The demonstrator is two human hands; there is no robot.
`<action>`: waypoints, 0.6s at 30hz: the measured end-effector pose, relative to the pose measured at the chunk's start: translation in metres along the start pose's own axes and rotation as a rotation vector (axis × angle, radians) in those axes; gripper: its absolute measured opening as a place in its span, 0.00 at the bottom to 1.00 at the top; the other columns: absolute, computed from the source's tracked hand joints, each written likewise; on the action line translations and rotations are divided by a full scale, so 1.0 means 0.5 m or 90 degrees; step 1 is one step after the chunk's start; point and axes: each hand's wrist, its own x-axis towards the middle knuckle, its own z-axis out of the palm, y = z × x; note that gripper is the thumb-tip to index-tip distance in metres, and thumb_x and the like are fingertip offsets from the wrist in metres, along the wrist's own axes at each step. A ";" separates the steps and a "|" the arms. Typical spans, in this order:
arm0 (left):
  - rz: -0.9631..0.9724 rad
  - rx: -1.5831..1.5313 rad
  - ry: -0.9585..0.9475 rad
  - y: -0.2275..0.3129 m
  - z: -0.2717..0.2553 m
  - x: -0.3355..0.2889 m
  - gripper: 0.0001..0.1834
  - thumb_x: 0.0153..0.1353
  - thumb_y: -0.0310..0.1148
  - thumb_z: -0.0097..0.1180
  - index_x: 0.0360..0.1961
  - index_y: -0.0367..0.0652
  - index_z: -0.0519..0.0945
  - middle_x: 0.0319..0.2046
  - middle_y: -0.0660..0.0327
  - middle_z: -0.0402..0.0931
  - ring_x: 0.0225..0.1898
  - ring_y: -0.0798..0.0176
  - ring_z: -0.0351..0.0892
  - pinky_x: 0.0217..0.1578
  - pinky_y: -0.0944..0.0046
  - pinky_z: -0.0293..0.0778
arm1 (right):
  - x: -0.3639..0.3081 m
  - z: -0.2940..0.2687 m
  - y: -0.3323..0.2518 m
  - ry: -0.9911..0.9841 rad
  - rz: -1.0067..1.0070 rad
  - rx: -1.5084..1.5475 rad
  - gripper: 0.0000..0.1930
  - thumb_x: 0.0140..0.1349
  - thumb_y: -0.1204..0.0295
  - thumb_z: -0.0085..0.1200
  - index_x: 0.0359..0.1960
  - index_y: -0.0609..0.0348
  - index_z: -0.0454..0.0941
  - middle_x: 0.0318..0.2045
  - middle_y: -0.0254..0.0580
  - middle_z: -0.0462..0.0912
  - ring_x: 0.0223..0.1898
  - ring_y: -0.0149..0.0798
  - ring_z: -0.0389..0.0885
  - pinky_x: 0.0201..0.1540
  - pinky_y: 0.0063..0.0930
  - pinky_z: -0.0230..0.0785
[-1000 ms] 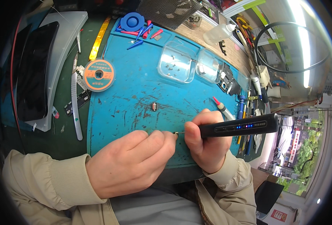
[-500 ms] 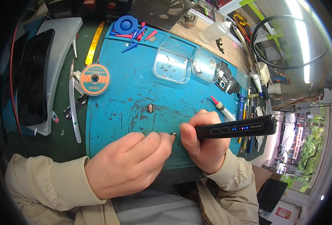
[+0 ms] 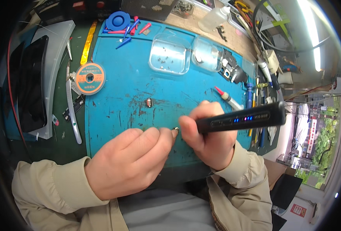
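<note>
My left hand (image 3: 134, 159) is closed, its thumb and fingertips pinching a tiny metallic part (image 3: 175, 129). In my right hand (image 3: 211, 140) is a black pen-shaped electric tool (image 3: 241, 117) with a row of lit blue and red lights. Its front end points left at the tiny part, and the thumb hides most of its tip. I cannot tell whether tip and part touch. Beyond my left hand, a small metal component (image 3: 149, 102) lies on the blue work mat (image 3: 120, 86).
Two clear trays, one with several screws (image 3: 169, 57) and another (image 3: 207, 57) beside it, sit farther back. A syringe (image 3: 229, 98) lies beyond my right hand. On the left are a wire spool (image 3: 90, 78), tweezers (image 3: 73, 111) and a black phone screen (image 3: 33, 86).
The whole view has shifted a little, so the mat and its things sit slightly higher and farther left. The tool's rear end has tipped up a bit. Both hands keep their hold.
</note>
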 end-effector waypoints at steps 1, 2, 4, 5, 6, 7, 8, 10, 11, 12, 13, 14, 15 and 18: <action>0.001 0.008 -0.005 0.000 0.000 -0.001 0.20 0.53 0.24 0.68 0.48 0.26 0.87 0.49 0.54 0.78 0.40 0.58 0.78 0.34 0.60 0.73 | -0.001 -0.001 0.003 -0.001 -0.002 0.001 0.11 0.70 0.76 0.68 0.38 0.61 0.75 0.30 0.38 0.76 0.23 0.32 0.69 0.25 0.29 0.59; 0.003 0.016 -0.009 0.000 0.001 -0.001 0.21 0.52 0.24 0.68 0.48 0.26 0.87 0.50 0.53 0.78 0.41 0.58 0.78 0.35 0.60 0.74 | -0.001 -0.002 0.004 -0.002 -0.004 0.001 0.11 0.70 0.75 0.68 0.38 0.61 0.75 0.30 0.38 0.76 0.23 0.32 0.69 0.25 0.29 0.59; 0.001 0.017 -0.017 0.000 0.001 -0.001 0.21 0.52 0.24 0.67 0.49 0.26 0.87 0.52 0.53 0.79 0.43 0.57 0.79 0.36 0.59 0.75 | -0.004 0.000 0.007 0.004 -0.009 -0.008 0.11 0.69 0.75 0.69 0.38 0.61 0.75 0.29 0.38 0.76 0.23 0.32 0.70 0.25 0.29 0.60; -0.002 0.011 -0.021 -0.001 0.001 -0.001 0.22 0.52 0.24 0.67 0.49 0.26 0.87 0.53 0.53 0.79 0.44 0.56 0.79 0.37 0.59 0.76 | -0.005 0.002 0.008 0.011 -0.012 -0.018 0.11 0.69 0.74 0.69 0.38 0.61 0.76 0.29 0.38 0.76 0.23 0.32 0.70 0.25 0.28 0.60; -0.006 0.005 -0.024 0.000 0.000 -0.002 0.22 0.52 0.24 0.67 0.49 0.26 0.87 0.53 0.52 0.79 0.45 0.56 0.80 0.38 0.59 0.76 | -0.005 0.006 0.009 0.018 -0.016 -0.021 0.11 0.69 0.74 0.70 0.38 0.60 0.76 0.29 0.38 0.76 0.23 0.32 0.70 0.24 0.28 0.60; -0.009 0.005 -0.036 0.001 -0.002 -0.001 0.22 0.51 0.24 0.67 0.50 0.26 0.86 0.54 0.52 0.79 0.46 0.55 0.80 0.39 0.58 0.76 | -0.003 0.005 0.009 0.024 -0.018 -0.027 0.11 0.68 0.74 0.70 0.37 0.60 0.76 0.28 0.37 0.76 0.22 0.32 0.71 0.24 0.28 0.60; -0.011 0.005 -0.048 0.002 -0.006 -0.001 0.23 0.51 0.24 0.67 0.50 0.26 0.86 0.55 0.52 0.79 0.47 0.55 0.80 0.40 0.58 0.77 | -0.001 0.006 0.008 0.030 -0.020 -0.034 0.11 0.67 0.74 0.71 0.37 0.60 0.77 0.28 0.37 0.77 0.22 0.32 0.72 0.24 0.28 0.61; -0.014 0.001 -0.061 0.002 -0.007 -0.001 0.23 0.51 0.25 0.67 0.50 0.26 0.86 0.56 0.51 0.78 0.48 0.54 0.80 0.42 0.57 0.77 | 0.001 0.006 0.009 0.039 -0.023 -0.043 0.11 0.67 0.74 0.71 0.36 0.60 0.77 0.27 0.37 0.78 0.22 0.32 0.73 0.24 0.28 0.62; -0.014 -0.003 -0.061 0.002 -0.007 -0.001 0.24 0.51 0.25 0.67 0.51 0.26 0.86 0.56 0.51 0.78 0.49 0.53 0.80 0.43 0.56 0.77 | 0.000 0.006 0.009 0.041 -0.023 -0.045 0.11 0.66 0.74 0.72 0.35 0.59 0.78 0.27 0.37 0.78 0.21 0.32 0.74 0.23 0.28 0.63; -0.014 -0.007 -0.062 0.002 -0.006 -0.002 0.24 0.50 0.25 0.67 0.51 0.25 0.85 0.57 0.50 0.78 0.49 0.53 0.81 0.43 0.56 0.78 | 0.000 0.008 0.006 0.050 -0.009 -0.047 0.11 0.66 0.74 0.72 0.34 0.59 0.79 0.27 0.36 0.80 0.21 0.32 0.76 0.23 0.28 0.64; -0.017 -0.008 -0.064 0.002 -0.007 -0.002 0.25 0.50 0.25 0.67 0.51 0.25 0.85 0.57 0.50 0.78 0.49 0.52 0.81 0.44 0.56 0.78 | 0.001 0.008 0.005 0.052 -0.009 -0.046 0.11 0.66 0.74 0.72 0.34 0.60 0.79 0.27 0.36 0.80 0.21 0.32 0.76 0.23 0.27 0.64; -0.019 -0.009 -0.066 0.002 -0.007 -0.002 0.25 0.50 0.25 0.67 0.51 0.25 0.85 0.57 0.50 0.78 0.49 0.52 0.81 0.44 0.55 0.77 | 0.003 0.009 0.003 0.054 -0.009 -0.045 0.11 0.66 0.74 0.72 0.34 0.60 0.79 0.27 0.36 0.80 0.21 0.32 0.76 0.23 0.27 0.64; -0.021 -0.009 -0.068 0.003 -0.008 -0.002 0.25 0.50 0.25 0.67 0.51 0.25 0.85 0.57 0.49 0.78 0.50 0.52 0.81 0.45 0.55 0.77 | 0.004 0.008 0.004 0.056 -0.012 -0.047 0.11 0.66 0.73 0.72 0.34 0.60 0.79 0.26 0.36 0.80 0.21 0.32 0.76 0.23 0.27 0.64; -0.015 -0.003 -0.068 0.004 -0.009 0.001 0.25 0.50 0.25 0.67 0.52 0.25 0.85 0.58 0.49 0.78 0.49 0.51 0.81 0.44 0.54 0.77 | 0.007 0.006 0.002 0.064 -0.024 -0.062 0.11 0.66 0.73 0.73 0.34 0.60 0.80 0.26 0.36 0.80 0.21 0.32 0.76 0.23 0.27 0.64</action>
